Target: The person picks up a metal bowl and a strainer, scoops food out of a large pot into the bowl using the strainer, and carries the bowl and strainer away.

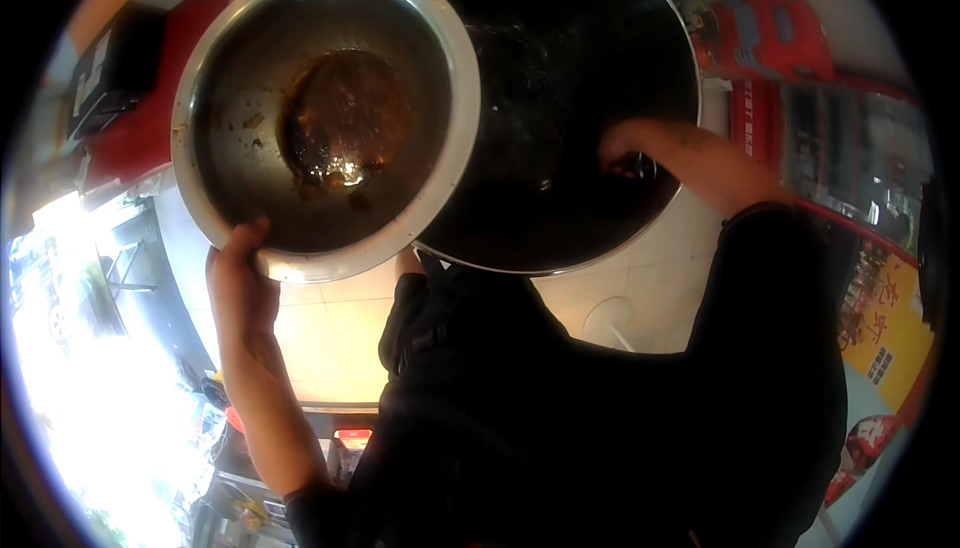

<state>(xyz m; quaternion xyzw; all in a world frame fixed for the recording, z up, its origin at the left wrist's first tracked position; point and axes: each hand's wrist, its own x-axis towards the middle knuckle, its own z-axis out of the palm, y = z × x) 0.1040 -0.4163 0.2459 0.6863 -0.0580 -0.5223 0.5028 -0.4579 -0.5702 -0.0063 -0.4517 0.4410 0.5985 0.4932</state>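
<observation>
A wide metal basin (222, 188) fills the upper left, with a brown, glossy sauce-like residue (350, 118) at its bottom. My left hand (243, 258) grips its near rim, thumb over the edge and the fingers hidden underneath. The basin overlaps the left side of a round, glossy black tabletop (540, 78) with a pale edge. Over the right part of that top is my right hand (630, 145), its fingers curled in. Small glints show by the fingertips, but I cannot tell what they hold.
Pale floor tiles (345, 318) lie below the table. At the right stand a red package (785, 36) and a glass-fronted cabinet (835, 143). A black box (118, 58) is at the upper left, above a bright opening (80, 368).
</observation>
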